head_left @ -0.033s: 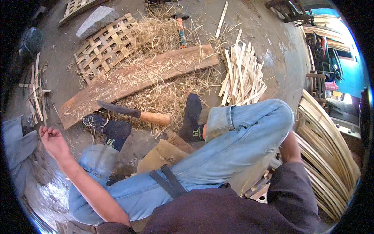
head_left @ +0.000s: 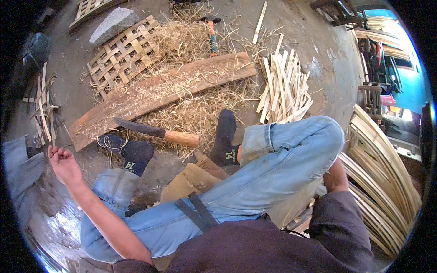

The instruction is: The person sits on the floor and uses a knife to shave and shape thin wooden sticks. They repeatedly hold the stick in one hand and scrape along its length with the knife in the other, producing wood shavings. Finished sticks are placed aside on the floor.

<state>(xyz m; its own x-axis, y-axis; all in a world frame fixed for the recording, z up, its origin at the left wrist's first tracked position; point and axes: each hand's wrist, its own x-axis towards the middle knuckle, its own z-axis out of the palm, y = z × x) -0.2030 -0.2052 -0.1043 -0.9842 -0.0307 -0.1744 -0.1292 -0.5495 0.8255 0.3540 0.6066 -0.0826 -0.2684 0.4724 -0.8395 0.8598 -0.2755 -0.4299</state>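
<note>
My left hand (head_left: 64, 164) is held out at the left, fingers loosely curled and nothing visible in them. Nearest it is my dark-socked foot (head_left: 136, 154). A big knife (head_left: 157, 132) with a dark blade and a wooden handle lies just past my feet, its blade tip against a long wooden plank (head_left: 168, 88). Wood shavings cover much of that plank. My right forearm (head_left: 337, 177) goes down behind my raised right knee, which hides the right hand and anything in it.
Beyond the plank lie a woven strip panel (head_left: 120, 59), a grey stone (head_left: 113, 25), a shavings heap (head_left: 182, 43) and a hammer (head_left: 212, 36). Pale split sticks (head_left: 284, 86) are piled at centre right. Long strips (head_left: 380, 159) are stacked along the right; a grey cloth (head_left: 20, 168) lies left.
My right forearm has shifted slightly left behind the knee. The left hand, knife and plank show no clear movement.
</note>
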